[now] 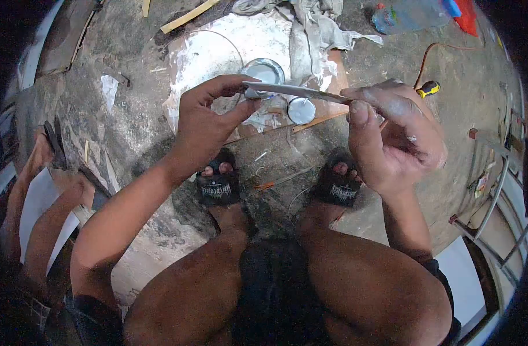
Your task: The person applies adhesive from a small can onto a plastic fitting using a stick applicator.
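Left hand (209,112) and right hand (397,130), fingers pinching opposite ends of a thin strip (298,91), open can (264,72) beyond.

The person's left hand (209,115) and right hand (399,135) hold a thin, pale strip (298,91) by its ends, above an open tin (266,64) and a round white-topped container (301,111). Grey cloth (303,40) lies beyond — a yellow-and-black handle (429,88) rests on the floor (385,57), to the right.
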Motion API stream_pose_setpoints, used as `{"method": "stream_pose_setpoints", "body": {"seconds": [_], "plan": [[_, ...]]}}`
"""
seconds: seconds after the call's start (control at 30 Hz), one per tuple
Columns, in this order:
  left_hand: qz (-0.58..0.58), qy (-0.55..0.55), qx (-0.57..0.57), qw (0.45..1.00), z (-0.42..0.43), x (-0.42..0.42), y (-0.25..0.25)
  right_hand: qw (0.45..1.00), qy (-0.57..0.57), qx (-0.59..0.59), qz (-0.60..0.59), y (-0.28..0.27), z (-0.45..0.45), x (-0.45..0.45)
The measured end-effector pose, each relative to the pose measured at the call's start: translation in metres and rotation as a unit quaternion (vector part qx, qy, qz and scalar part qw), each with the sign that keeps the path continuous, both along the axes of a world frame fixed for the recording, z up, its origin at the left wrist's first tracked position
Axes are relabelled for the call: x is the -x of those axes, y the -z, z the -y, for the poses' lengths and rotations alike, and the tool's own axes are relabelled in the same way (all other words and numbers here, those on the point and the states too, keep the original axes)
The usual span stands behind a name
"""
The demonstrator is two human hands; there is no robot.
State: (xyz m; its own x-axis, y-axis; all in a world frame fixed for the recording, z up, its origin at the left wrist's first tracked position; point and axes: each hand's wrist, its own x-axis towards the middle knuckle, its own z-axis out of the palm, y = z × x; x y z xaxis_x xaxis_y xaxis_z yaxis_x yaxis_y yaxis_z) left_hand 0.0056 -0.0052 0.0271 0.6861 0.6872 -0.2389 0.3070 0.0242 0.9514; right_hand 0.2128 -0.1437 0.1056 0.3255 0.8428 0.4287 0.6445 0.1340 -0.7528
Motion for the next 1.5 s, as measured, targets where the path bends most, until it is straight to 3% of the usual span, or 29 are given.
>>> {"method": "stream_pose_setpoints", "body": {"seconds": [0.9, 1.2, 1.4, 1.5], "plan": [[-0.002, 0.005, -0.021, 1.000, -0.002, 0.001, -0.005, 0.997, -0.018, -0.064, 0.044, 0.006, -0.005, 0.001], [0.016, -0.005, -0.022, 1.000, 0.000, -0.001, -0.009, 0.996, -0.019, -0.031, 0.076, 0.014, -0.005, 0.001], [0.016, 0.012, -0.043, 0.999, -0.003, 0.002, -0.011, 0.996, 0.053, -0.050, 0.044, 0.027, -0.006, 0.001], [0.020, 0.009, -0.048, 0.999, -0.004, 0.004, -0.009, 0.999, 0.026, -0.026, 0.029, 0.025, -0.005, 0.001]]}}
